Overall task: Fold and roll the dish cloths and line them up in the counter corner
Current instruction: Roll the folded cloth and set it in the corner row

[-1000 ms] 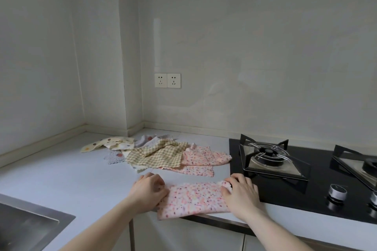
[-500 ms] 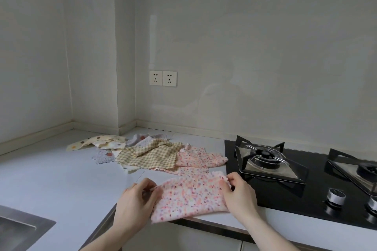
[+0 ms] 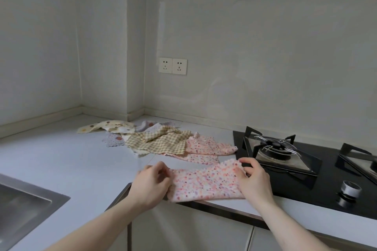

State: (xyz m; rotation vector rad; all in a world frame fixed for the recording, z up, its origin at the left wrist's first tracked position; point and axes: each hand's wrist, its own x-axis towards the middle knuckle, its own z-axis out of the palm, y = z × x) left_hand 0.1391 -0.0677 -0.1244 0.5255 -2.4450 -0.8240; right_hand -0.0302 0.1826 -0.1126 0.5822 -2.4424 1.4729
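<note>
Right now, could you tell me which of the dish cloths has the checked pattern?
The yellow checked cloth in the middle of the loose pile; the cloths around it are dotted or floral, as is the pink one in the hands.

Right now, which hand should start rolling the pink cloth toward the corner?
Right hand: it pinches the pink floral cloth at the stove end, so rolling leftward heads for the corner. Left hand can anchor.
</note>
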